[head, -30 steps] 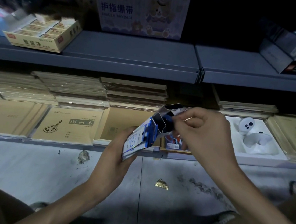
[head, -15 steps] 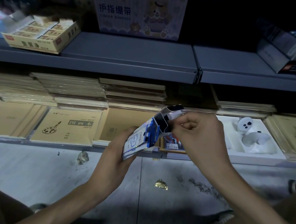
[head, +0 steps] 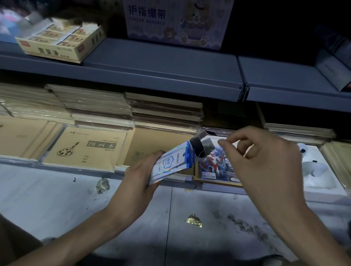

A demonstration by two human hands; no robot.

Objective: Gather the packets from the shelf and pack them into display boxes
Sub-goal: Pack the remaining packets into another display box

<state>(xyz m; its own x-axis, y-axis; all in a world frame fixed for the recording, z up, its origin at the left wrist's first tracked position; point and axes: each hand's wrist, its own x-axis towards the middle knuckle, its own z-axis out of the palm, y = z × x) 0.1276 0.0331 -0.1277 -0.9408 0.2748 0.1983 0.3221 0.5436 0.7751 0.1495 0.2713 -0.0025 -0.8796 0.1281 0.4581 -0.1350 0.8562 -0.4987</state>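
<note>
Head view: left hand (head: 141, 181) grips the tilted box (head: 173, 163), mouth up. Right hand (head: 271, 164) hovers at the mouth, thumb and forefinger pinched, on what I cannot tell. Packets (head: 212, 165) lie on the shelf (head: 218, 188) behind. The flap (head: 199, 144) could fold inward and block packets.

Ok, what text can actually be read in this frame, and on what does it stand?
"护指绷带" and "FINGER BANDAGE": on the pale carton.
"图画本": on the kraft drawing book.
Too blurred to be sure: large characters on the yellow display box.
Too small: print on the blue-and-white box in the left hand.
</note>
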